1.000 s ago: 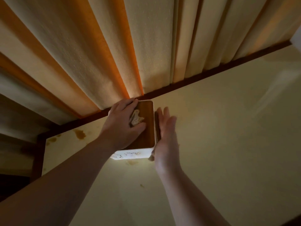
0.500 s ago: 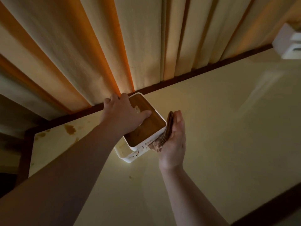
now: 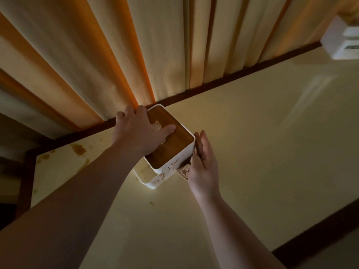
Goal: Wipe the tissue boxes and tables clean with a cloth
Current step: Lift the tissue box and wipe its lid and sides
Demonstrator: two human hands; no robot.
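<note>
**Box tipped for a side wipe — grip and stains are the risks**

Box [image 3: 171, 150], white with a wooden lid, sits near the desk's [image 3: 262, 152] back edge, close to the curtain [image 3: 116, 55]. It looks tilted, one low corner on the desk; whether the rest is lifted clear I cannot tell.

The left hand [image 3: 139, 133] lies across the lid, its fingers [image 3: 129, 111] curled over the far rim and the thumb laid flat on the wood beside the tissue [image 3: 157, 126] that pokes out of the slot. The right hand [image 3: 204, 162] presses a brown cloth [image 3: 183, 170] against the box's right wall with straight, relaxed fingers.

Judging from this, the side is being wiped. Too hard a push from the cloth side could slide the tilted box or slip it from the left grip — only one hand truly holds it. The thumb may crush the tissue. Brown stains [image 3: 78, 149] at the desk's left corner could be missed.
</note>
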